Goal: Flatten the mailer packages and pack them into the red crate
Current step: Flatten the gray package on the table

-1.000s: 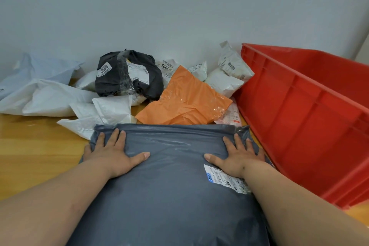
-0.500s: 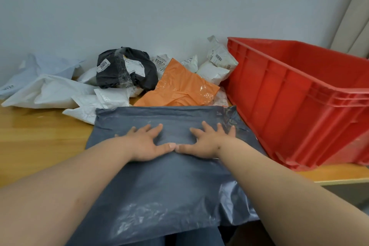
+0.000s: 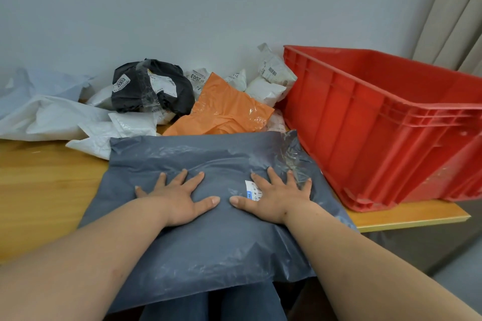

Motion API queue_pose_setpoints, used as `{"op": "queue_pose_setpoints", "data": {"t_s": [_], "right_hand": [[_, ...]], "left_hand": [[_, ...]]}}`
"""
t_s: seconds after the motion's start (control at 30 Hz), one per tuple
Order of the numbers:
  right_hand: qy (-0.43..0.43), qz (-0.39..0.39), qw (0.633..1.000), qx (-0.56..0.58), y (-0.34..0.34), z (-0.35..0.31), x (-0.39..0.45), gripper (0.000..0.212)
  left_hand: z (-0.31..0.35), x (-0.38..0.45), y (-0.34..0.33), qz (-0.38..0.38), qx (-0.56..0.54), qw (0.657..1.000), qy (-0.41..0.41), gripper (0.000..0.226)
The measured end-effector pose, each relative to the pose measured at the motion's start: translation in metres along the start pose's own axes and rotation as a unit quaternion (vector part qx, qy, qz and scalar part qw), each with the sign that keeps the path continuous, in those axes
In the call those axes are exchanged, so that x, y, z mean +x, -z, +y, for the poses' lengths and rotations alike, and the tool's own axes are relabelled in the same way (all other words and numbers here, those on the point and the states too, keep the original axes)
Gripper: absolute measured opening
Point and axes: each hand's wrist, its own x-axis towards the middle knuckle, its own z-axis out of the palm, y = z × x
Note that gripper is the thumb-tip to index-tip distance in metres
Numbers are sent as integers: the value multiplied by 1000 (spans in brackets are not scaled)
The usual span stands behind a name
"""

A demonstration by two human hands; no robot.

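A red crate point(image 3: 378, 125) sits at the right end of a wooden table point(image 3: 39, 185), w/ a big grey mailer point(image 3: 208, 242) just left of it, near edge hanging off the table. Left hand point(image 3: 180, 198) & right hand point(image 3: 276, 198) press flat on it, fingers spread, gripping nothing. Crumpled orange bag point(image 3: 227, 109) & black bag point(image 3: 154, 86) lie behind.

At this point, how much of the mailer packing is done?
Done: nothing shows inside the red crate, though its floor is hidden. In hand: both the left hand and right hand press flat on the grey mailer. Left: the orange, black and white mailers piled by the wall.
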Motion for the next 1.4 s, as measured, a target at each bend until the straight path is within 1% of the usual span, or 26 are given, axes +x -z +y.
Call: {"op": "queue_pose_setpoints", "data": {"t_s": [0.3, 0.37, 0.43, 0.47, 0.5, 0.57, 0.6, 0.67, 0.77, 0.83, 0.93, 1.4], "right_hand": [[3, 18, 1000, -1, -2, -1, 0, 110], [3, 18, 1000, -17, 0, -3, -3, 110], [10, 35, 999, -37, 3, -5, -6, 107], [23, 55, 997, -43, 4, -8, -9, 102], [43, 81, 995, -45, 5, -12, -11, 94], [93, 130, 986, -37, 3, -21, -16, 73], [111, 142, 983, -26, 1, -26, -19, 63], [122, 136, 983, -4, -7, -31, -22, 55], [124, 117, 985, 2, -19, -29, -24, 60], [125, 104, 987, 12, -22, -27, -25, 66], [121, 99, 988, 13, -23, -27, -23, 68], [110, 107, 988, 19, -8, -41, 29, 63]], "left_hand": [[6, -4, 0, -1, 5, 1000, 19, 91], [12, -8, 2, 34, 33, 999, 12, 89], [21, -14, 3, 114, 62, 991, -37, 79], [26, -17, 2, 145, 67, 985, -66, 73], [31, -19, 1, 156, 64, 981, -92, 69], [37, -22, -5, 132, 52, 983, -116, 65], [38, -22, -10, 114, 46, 985, -117, 66], [34, -22, -18, 86, 47, 989, -114, 73], [28, -25, -23, 69, 64, 989, -117, 86], [28, -27, -24, 71, 66, 988, -122, 90], [27, -24, -26, 80, 65, 987, -127, 92], [11, 29, -5, 101, 88, 981, -143, 91]]}}
